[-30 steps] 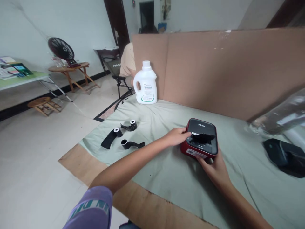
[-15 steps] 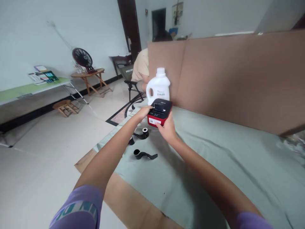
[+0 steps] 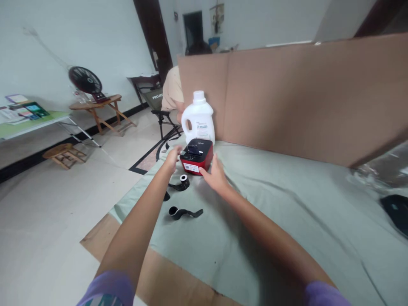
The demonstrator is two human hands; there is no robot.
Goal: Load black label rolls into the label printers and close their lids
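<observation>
A red and black box-shaped device (image 3: 196,157) rests on the pale green cloth (image 3: 267,204), just in front of a white jug (image 3: 199,121). My left hand (image 3: 173,159) is at the device's left side, fingers apart, with a small gap to it. At its right side is my right hand (image 3: 216,173), fingers spread, the thumb near the front label. Close in front of the device lies a black strip roll with a white core (image 3: 183,182). Nearer to me is a curled black strip (image 3: 185,213). Another small black piece (image 3: 166,196) is partly hidden by my left forearm.
Behind the cloth stands a tall cardboard panel (image 3: 302,97), with a person (image 3: 172,89) seated beyond its left end. Clear plastic (image 3: 385,165) and a black object (image 3: 395,210) lie at the right. A fan (image 3: 85,80) stands on a wooden table at the left.
The device has gone from between my hands down onto the cloth, and my left hand has come off it with opened fingers. The view has turned slightly right.
</observation>
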